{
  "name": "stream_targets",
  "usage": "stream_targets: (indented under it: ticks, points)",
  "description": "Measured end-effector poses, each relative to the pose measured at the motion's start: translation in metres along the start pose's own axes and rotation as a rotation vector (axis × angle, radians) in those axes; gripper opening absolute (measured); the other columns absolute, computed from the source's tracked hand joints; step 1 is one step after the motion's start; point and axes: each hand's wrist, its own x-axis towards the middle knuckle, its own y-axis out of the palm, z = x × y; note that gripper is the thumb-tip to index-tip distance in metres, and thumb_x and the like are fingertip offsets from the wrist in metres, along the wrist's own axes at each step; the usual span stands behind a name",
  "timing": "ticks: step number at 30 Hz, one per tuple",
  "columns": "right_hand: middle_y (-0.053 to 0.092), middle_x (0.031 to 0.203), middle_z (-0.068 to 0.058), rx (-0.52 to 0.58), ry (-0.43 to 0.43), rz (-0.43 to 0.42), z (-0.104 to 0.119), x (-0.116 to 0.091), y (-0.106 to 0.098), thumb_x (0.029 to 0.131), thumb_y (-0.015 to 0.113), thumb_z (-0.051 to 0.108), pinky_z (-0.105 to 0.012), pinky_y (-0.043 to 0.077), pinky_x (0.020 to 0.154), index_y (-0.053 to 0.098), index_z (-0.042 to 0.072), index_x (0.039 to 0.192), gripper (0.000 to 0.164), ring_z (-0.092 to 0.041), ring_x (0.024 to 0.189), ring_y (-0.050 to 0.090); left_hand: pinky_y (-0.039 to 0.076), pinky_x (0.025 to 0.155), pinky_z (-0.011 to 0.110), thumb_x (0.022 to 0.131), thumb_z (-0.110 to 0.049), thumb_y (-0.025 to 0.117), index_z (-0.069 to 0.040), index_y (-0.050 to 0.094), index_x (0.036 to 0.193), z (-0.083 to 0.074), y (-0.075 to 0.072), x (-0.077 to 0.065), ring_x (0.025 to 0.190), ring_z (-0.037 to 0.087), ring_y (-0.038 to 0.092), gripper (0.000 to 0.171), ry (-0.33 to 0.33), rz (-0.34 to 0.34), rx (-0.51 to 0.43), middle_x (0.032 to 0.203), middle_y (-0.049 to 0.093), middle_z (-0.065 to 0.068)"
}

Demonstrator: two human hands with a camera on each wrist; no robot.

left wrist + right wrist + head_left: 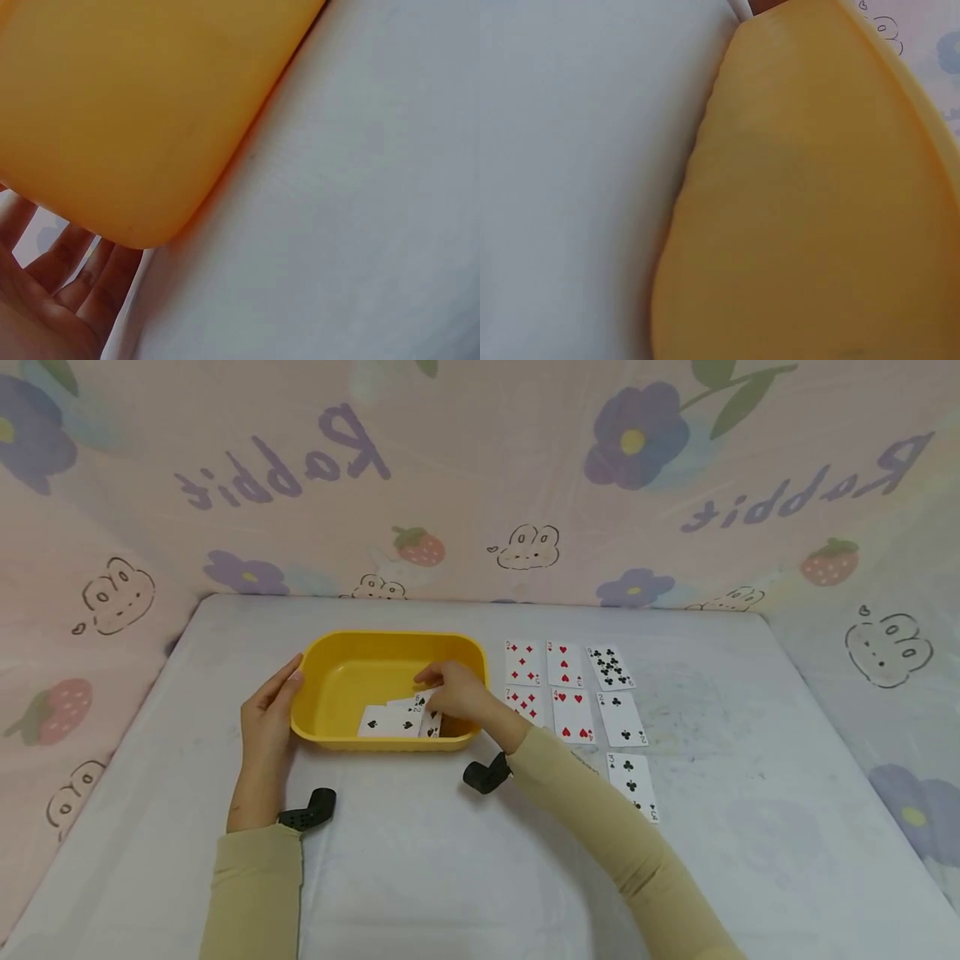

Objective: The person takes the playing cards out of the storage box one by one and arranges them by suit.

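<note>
A yellow plastic basin [390, 745] stands on the white table. My left hand [267, 714] holds its left end, thumb at the rim; in the left wrist view, the fingers [64, 259] run behind the wall. Inside, several playing cards overlap, with a spade card [388, 723] in front. My right hand [459, 692] reaches over the right rim, its fingers bent at a tilted spade card [431, 721]. Whether they pinch that card I cannot tell. The right wrist view shows mostly the outer wall of the basin [802, 195].
Right of the basin, face-up cards lie in columns: diamonds [522, 662], hearts [573, 716] and clubs [622, 719]. The right forearm overlaps the lowest club card [632, 785]. Black wrist cameras [318, 808] sit on both wrists. A printed cloth [480, 468] hangs behind the table.
</note>
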Motion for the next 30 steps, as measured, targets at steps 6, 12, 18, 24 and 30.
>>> stream_targets:
  ticks: [6,12,18,24,30]
  points:
    - [0.065,0.117,-0.008,0.038,-0.016,-0.026,-0.002,-0.001,-0.002,0.084,0.072,0.011,-0.028,0.049,0.091,0.068,0.008,0.115,0.032,-0.022,0.104,0.057,0.034,0.110,0.017,0.090,-0.036,0.066,-0.029,0.064,0.126,0.000,0.001,0.000,0.136,0.005,0.040,0.037,-0.011,-0.013,0.015,0.139,0.055,-0.011]
    - [0.066,0.107,-0.005,0.069,-0.051,0.016,-0.003,-0.005,-0.002,0.087,0.071,0.015,-0.018,0.045,0.070,0.071,0.011,0.111,0.025,-0.017,0.090,0.054,0.033,0.112,0.018,0.090,-0.036,0.066,-0.029,0.064,0.127,0.000,0.001,0.001,0.136,0.004,0.039,0.037,-0.014,-0.012,0.019,0.139,0.054,-0.012]
    - [0.067,0.105,-0.006,0.243,-0.070,0.032,-0.005,-0.013,-0.007,0.087,0.069,0.011,-0.026,0.056,0.068,0.067,0.012,0.116,0.029,-0.016,0.081,0.062,0.030,0.113,0.017,0.089,-0.037,0.066,-0.030,0.063,0.126,0.000,0.001,0.001,0.137,0.003,0.038,0.038,-0.016,-0.016,0.034,0.138,0.054,-0.013]
    - [0.067,0.109,-0.003,0.272,-0.128,-0.012,-0.010,-0.021,-0.017,0.088,0.068,0.015,-0.026,0.052,0.073,0.066,0.016,0.120,0.032,-0.021,0.082,0.063,0.029,0.113,0.017,0.090,-0.036,0.066,-0.030,0.063,0.127,-0.002,0.001,0.000,0.136,0.003,0.037,0.038,-0.033,-0.021,0.028,0.138,0.054,-0.014]
    - [0.064,0.104,-0.004,0.319,-0.203,-0.106,-0.023,-0.029,-0.027,0.089,0.067,0.014,-0.019,0.045,0.064,0.066,0.016,0.121,0.032,-0.016,0.075,0.055,0.030,0.112,0.016,0.090,-0.035,0.066,-0.029,0.063,0.127,-0.002,0.000,0.000,0.136,0.003,0.037,0.038,-0.043,-0.023,0.009,0.140,0.053,-0.013]
